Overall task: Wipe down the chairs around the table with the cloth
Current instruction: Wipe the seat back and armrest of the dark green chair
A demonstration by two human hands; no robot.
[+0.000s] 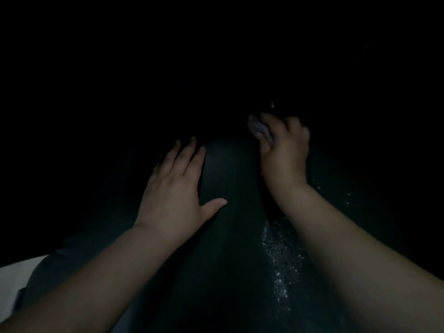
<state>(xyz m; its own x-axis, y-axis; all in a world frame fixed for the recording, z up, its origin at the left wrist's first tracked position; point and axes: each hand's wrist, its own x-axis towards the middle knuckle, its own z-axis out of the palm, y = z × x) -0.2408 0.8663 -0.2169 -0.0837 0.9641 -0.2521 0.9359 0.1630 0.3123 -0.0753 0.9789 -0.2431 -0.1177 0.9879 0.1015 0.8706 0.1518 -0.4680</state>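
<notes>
The cloth [260, 129] is sitting bunched and greyish in the right hand [284, 150], far out from the person and right of the scene's middle, at the far end of a dark rounded shape that may be a chair [228, 179]; the picture is too dark to say so for certain. The fingers [292, 123] of that hand are curling over the cloth and pinching it against the thumb, so only a crumpled wad is showing on the hand's left side. Whether the cloth is touching the dark shape beneath cannot be told.

The left hand [177, 186] is lying flat, palm down, on the left flank of the same dark shape, nearer the person than the right hand and well apart from it. Its fingers [182, 157] are lying straight and slightly spread, and the thumb is reaching out to the right across the dark top.

Both forearms are bare and are coming in from the bottom corners. Pale glinting specks [280, 263] are scattering along the dark material just beside the right forearm. A white patch [14, 282] is showing at the lower left edge. Everything farther out is lost in blackness.
</notes>
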